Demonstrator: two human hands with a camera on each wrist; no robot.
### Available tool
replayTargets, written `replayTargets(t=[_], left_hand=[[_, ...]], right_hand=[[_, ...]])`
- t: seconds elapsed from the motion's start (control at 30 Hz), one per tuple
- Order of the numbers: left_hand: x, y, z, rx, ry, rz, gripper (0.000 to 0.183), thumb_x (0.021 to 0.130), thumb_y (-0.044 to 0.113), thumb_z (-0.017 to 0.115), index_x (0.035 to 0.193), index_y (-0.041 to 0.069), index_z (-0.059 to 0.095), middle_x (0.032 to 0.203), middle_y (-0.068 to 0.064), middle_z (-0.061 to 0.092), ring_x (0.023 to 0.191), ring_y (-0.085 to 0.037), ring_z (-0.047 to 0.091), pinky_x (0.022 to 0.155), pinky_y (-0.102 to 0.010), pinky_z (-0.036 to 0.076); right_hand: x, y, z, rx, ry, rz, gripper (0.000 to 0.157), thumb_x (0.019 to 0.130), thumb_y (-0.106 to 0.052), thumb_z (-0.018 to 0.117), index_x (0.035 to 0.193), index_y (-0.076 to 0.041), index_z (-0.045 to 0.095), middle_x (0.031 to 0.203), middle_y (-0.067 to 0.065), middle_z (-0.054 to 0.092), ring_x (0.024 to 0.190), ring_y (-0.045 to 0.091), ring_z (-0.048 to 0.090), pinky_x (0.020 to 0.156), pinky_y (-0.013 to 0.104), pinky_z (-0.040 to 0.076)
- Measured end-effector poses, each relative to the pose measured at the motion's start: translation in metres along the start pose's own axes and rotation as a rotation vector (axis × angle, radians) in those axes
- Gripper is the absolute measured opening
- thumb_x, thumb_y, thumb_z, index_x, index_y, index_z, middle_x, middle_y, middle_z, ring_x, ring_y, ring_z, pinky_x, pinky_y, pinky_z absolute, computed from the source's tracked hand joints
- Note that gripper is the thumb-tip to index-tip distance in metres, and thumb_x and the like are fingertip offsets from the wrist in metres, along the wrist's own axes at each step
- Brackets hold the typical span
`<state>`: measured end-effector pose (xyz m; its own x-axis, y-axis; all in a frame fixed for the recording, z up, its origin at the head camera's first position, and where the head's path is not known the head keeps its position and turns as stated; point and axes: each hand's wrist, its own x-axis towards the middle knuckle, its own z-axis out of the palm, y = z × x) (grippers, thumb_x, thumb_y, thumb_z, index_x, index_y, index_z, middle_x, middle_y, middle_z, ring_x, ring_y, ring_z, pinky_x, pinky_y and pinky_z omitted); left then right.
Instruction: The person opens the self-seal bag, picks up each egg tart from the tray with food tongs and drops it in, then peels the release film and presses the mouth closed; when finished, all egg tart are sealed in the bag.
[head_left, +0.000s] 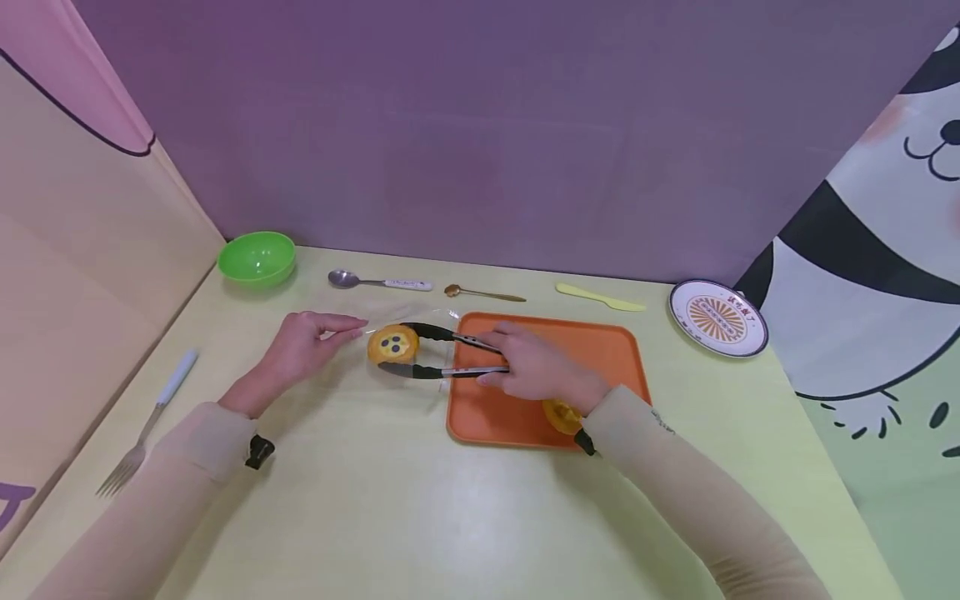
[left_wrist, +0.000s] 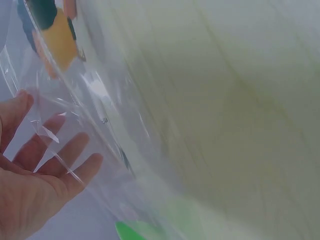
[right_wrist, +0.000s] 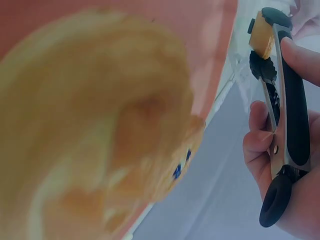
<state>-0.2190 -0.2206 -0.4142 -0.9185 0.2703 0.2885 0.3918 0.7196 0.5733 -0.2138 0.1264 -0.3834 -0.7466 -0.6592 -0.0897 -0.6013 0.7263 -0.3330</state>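
Note:
My left hand [head_left: 303, 350] pinches the edge of a clear plastic bag [left_wrist: 107, 112] between thumb and fingers. In my right hand [head_left: 540, 362] is a pair of black-tipped metal tongs [head_left: 468, 372], gripped around its handles. The tong tips clasp a round, golden egg tart [head_left: 393, 342] with dark blue dots on top, which overlaps the bag in the head view. Under my right wrist, another pastry [head_left: 559, 415] sits on the orange tray [head_left: 480, 425], partly hidden by the arm. Close to the right wrist camera, pastry [right_wrist: 95, 100] looms large and blurred.
A green bowl [head_left: 257, 260] stands at the back left. Along the back lie a spoon [head_left: 375, 282], a small gold spoon [head_left: 483, 293] and a yellow knife [head_left: 600, 297]. A patterned plate [head_left: 718, 319] is at right, a fork [head_left: 150, 421] at left. Walls bound the table.

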Motion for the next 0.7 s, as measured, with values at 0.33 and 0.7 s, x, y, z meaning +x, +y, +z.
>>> replayTargets(t=[0.33,0.7], left_hand=[[0.002,0.002,0.002,-0.045,-0.018,-0.033,0.024,0.086,0.016,0.068,0.110,0.010,0.071,0.110,-0.011,0.068,0.111,-0.032,0.060,0.089,-0.048,0.050],[0.002,0.000,0.003,-0.040,-0.042,-0.043,0.025,0.086,0.015,0.068,0.110,0.011,0.071,0.111,-0.010,0.068,0.111,-0.031,0.060,0.084,-0.043,0.053]], right_hand=[[0.023,-0.013,0.011,0.013,0.035,-0.040,0.056,0.086,-0.036,0.066,0.133,-0.011,0.051,0.109,0.004,0.052,0.086,0.013,0.043,0.068,0.029,0.041],[0.041,-0.017,0.022,-0.044,0.024,-0.063,0.064,0.087,-0.042,0.064,0.139,-0.011,0.045,0.106,0.004,0.052,0.086,0.012,0.041,0.068,0.025,0.039]])
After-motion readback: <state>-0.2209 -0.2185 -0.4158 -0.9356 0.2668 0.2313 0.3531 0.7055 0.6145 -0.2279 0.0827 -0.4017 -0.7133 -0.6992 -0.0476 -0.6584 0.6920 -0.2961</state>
